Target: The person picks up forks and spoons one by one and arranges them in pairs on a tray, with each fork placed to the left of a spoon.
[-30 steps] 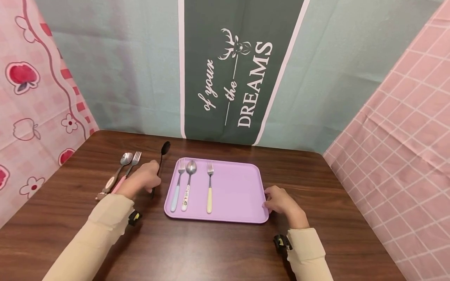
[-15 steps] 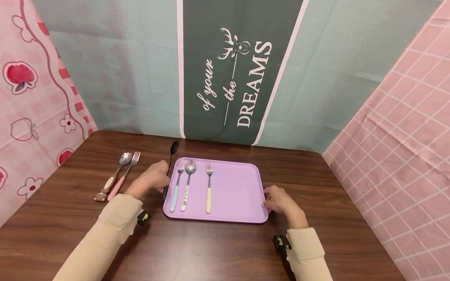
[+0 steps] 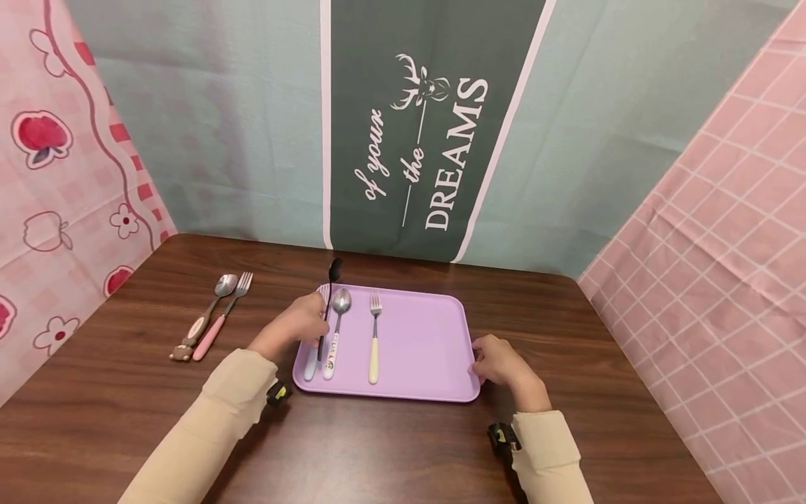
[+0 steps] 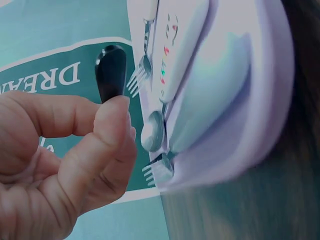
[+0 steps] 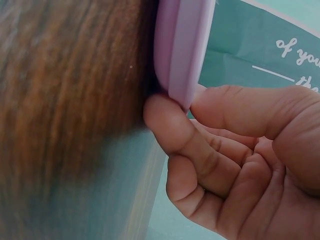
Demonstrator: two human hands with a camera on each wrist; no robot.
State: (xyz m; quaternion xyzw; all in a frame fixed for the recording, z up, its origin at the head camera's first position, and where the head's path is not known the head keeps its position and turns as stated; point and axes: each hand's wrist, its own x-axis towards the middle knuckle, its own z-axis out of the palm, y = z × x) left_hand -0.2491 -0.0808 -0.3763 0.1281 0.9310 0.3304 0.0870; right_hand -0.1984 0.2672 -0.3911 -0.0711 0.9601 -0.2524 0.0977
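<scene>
My left hand (image 3: 301, 320) pinches a slim black spoon (image 3: 336, 269) over the left part of a lilac tray (image 3: 422, 343). In the left wrist view the end of its dark handle (image 4: 111, 72) sticks up past thumb and finger. Beneath it lies a blue-handled fork (image 3: 310, 367), partly covered by the hand and spoon. A spoon with a white patterned handle (image 3: 330, 357) and a yellow-handled fork (image 3: 374, 360) also lie on the tray. At the tray's right edge, my right hand (image 3: 500, 360) grips the rim (image 5: 184, 55) between thumb and fingers.
On the brown wooden table (image 3: 378, 448), to the left of the tray, lie a brown-handled spoon (image 3: 196, 327) and a pink-handled fork (image 3: 210, 337). A green curtain (image 3: 264, 154) hangs behind, with pink cloths at both sides.
My left hand has carried the black spoon rightward, from the table beside the tray to over its left part. The right hand has stayed at the rim.
</scene>
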